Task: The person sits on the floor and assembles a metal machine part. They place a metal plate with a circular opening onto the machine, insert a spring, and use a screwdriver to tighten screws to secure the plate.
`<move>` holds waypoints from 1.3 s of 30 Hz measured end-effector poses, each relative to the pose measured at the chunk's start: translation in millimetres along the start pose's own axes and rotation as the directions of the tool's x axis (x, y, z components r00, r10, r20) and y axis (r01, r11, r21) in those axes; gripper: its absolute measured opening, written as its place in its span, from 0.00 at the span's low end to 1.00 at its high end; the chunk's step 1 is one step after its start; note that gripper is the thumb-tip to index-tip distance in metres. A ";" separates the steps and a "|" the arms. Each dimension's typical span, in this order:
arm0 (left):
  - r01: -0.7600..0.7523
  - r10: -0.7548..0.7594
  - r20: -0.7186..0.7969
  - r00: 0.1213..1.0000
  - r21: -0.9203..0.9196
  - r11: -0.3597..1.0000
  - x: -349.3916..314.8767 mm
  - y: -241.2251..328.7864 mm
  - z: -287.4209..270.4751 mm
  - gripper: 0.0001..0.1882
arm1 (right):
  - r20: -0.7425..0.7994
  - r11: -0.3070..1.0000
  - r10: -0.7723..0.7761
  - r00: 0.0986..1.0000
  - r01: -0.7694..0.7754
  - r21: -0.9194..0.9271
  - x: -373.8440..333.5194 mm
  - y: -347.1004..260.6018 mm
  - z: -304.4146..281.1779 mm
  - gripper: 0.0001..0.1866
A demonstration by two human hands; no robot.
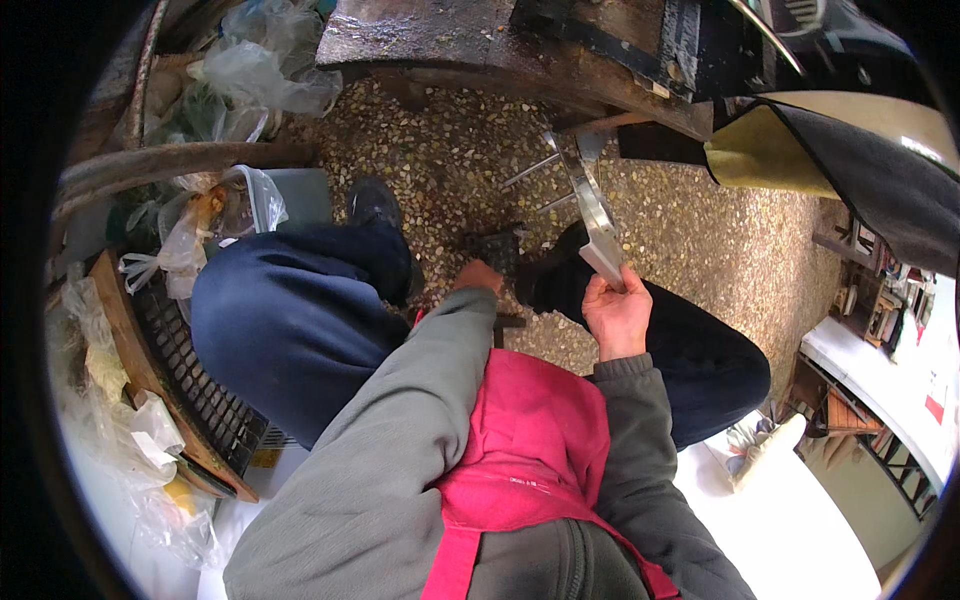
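My right hand is closed with thumb and fingers on the pale grey, flat end of a long metal piece. The piece slants up and away over the floor, above my right leg. Its shiny body is narrow, and two thin rods stick out from its left side. Between my knees, my left hand reaches down, next to a dark, blocky object low near the floor. Its fingers are mostly hidden, so I cannot make out whether they grip anything.
A worn bench stands ahead over the pebbled floor. On the left are a grey bin, clear plastic bags and a black crate. Dark cloth hangs at right, above a white-topped shelf.
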State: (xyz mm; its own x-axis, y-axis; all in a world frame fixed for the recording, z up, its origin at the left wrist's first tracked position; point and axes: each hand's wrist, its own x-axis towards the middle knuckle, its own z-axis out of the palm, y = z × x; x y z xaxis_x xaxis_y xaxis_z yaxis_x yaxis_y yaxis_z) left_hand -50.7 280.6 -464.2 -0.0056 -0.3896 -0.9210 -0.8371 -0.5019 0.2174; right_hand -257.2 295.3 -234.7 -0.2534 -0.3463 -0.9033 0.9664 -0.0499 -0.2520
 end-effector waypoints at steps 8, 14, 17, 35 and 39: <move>0.406 0.253 0.440 0.861 -0.896 0.179 -32.3 27.8 -56.5 0.11 | 0.278 1.000 -0.017 0.960 0.022 -0.013 -70.2 -14.2 -28.7 0.17; 0.184 0.511 -0.045 0.859 -0.903 -0.388 -103.3 86.3 -139.5 0.07 | 0.513 0.996 -0.084 0.854 0.056 0.070 -90.7 -19.6 -28.4 0.19; 0.187 0.562 -0.105 0.821 -0.880 -0.437 -153.7 107.2 -166.0 0.08 | 0.600 0.994 -0.110 0.792 0.085 0.071 -100.7 -18.2 -26.0 0.21; 0.189 0.632 -0.139 0.763 -0.887 -0.422 -218.8 111.9 -167.5 0.09 | 0.690 0.994 -0.090 0.718 0.023 0.105 -114.8 -21.7 -39.1 0.18; 0.197 0.672 -0.143 0.727 -0.894 -0.403 -223.8 114.4 -162.1 0.09 | 0.679 0.993 -0.091 0.728 0.017 0.115 -112.5 -22.3 -42.0 0.18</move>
State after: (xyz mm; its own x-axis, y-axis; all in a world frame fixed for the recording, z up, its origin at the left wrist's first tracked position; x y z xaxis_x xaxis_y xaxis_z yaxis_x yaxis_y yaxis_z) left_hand -56.6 185.2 -180.8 -0.4887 -0.7306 -0.4769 0.8251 -0.5647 0.0196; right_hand -252.1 374.7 -142.0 -0.2442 -0.8838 -0.3990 0.9604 -0.1636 -0.2255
